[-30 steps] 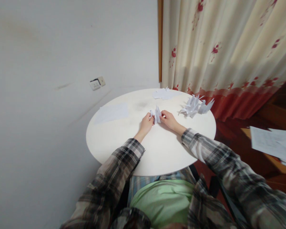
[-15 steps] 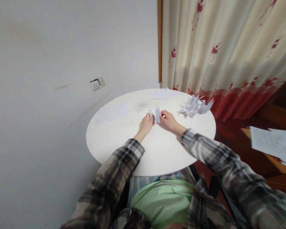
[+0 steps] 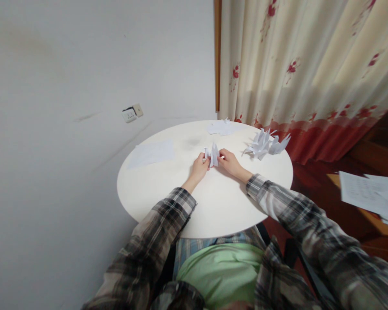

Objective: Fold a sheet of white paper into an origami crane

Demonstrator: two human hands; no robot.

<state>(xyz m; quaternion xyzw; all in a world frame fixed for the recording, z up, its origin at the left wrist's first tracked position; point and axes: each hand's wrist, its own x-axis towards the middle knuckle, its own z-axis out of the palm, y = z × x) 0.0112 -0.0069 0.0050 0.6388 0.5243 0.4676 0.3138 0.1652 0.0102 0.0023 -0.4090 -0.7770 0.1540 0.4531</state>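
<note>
Between my two hands, just above the middle of the round white table (image 3: 210,202), is a folded white paper piece (image 3: 214,155) with pointed parts standing up. My left hand (image 3: 199,165) is closed on its left side, thumb and fingers pressed together. From the other side, my right hand (image 3: 229,162) pinches the paper's right edge. The fingertips partly hide the lower folds. To the right of my right hand lies a cluster of folded paper cranes (image 3: 260,144) with spiky wings and points.
A flat white sheet (image 3: 151,153) lies on the table's left side. Further paper (image 3: 223,127) rests near the far edge. Beyond are a wall with a socket (image 3: 129,115) and a flowered curtain (image 3: 294,64). Written sheets (image 3: 368,191) lie on a wooden surface at right.
Both hands keep their hold on the folded paper. The paper and fingers have shifted only very slightly to the right.
</note>
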